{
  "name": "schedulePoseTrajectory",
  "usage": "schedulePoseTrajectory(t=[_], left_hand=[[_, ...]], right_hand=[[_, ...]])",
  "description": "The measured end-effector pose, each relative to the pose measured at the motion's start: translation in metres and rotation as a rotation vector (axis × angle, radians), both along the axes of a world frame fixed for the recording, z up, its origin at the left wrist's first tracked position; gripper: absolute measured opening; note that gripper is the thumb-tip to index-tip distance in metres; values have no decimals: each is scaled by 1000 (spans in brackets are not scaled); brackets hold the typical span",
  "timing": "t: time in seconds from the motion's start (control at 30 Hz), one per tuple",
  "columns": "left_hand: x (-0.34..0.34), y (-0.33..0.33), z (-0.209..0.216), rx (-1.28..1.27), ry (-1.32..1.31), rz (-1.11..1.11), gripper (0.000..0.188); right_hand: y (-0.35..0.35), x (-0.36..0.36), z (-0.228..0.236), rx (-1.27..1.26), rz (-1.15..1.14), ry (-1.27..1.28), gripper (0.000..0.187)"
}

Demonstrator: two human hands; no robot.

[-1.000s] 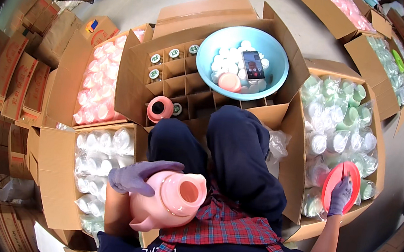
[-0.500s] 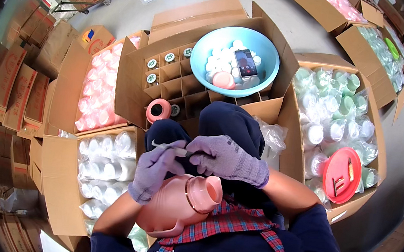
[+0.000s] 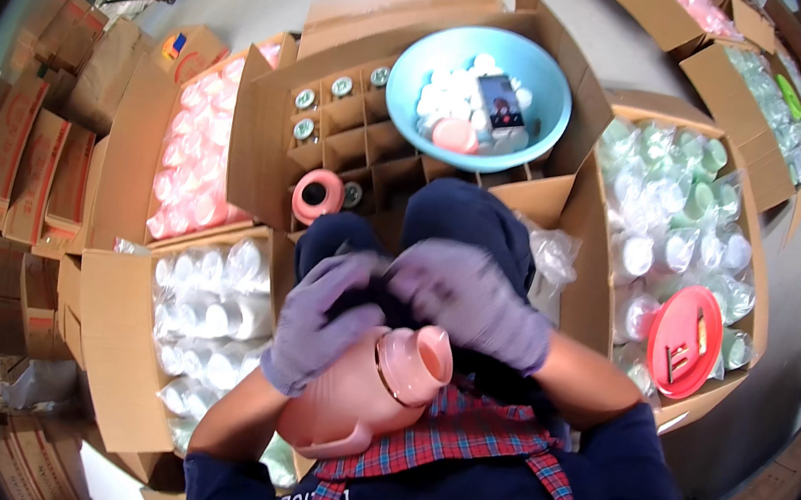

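Note:
A pink jug point(image 3: 331, 406) with a spouted neck and a handle lies tilted on my lap, its mouth to the right. My left hand point(image 3: 322, 320), in a grey-purple glove, is at the jug's upper left side. Its thumb and fingers are bent, and the fingertips smear near the other hand. My right hand point(image 3: 469, 299), gloved alike, is above the jug's neck and blurred by motion. The two hands almost meet over my dark trousers. Whatever lies between their fingertips is too blurred to make out.
Ahead, a divided carton point(image 3: 348, 149) holds several bottle-like pieces and a pink round-topped piece point(image 3: 317, 197). A blue basin point(image 3: 532, 156) with white caps and a phone point(image 3: 501, 100) rests on it. Cartons of wrapped parts flank me; a red dish point(image 3: 689, 330) lies on the right one.
My hands held a small pale strip between them; it no longer shows. The right hand has shifted slightly right and blurs. The left hand is lower, its fingers turned more downward.

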State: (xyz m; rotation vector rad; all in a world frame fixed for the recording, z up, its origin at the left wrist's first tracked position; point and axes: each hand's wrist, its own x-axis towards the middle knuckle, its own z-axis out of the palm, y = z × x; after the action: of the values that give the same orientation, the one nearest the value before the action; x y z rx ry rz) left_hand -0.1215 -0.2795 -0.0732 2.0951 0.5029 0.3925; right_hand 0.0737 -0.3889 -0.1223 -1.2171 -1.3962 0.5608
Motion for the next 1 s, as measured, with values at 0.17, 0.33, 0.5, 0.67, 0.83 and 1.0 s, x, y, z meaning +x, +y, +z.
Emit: schedulePoseTrajectory(t=[0.17,0.33,0.5,0.67,0.83,1.0], left_hand=[[-43,26,-12,-747,349,-380,59],[-51,19,-13,-960,306,-320,69],[-42,11,-2,-847,386,-315,65],[-30,-3,4,-677,489,-227,59],[-30,-9,0,-531,500,-203,56],[-28,-10,-7,-456,490,-216,55]], right_hand=[[-63,43,18,-778,190,724,25],[-78,40,34,-482,584,118,15],[-68,31,39,-514,700,-205,19],[-47,32,52,-785,815,-507,27],[-28,28,67,-980,874,-674,26],[-36,30,68,-659,667,-739,14]])
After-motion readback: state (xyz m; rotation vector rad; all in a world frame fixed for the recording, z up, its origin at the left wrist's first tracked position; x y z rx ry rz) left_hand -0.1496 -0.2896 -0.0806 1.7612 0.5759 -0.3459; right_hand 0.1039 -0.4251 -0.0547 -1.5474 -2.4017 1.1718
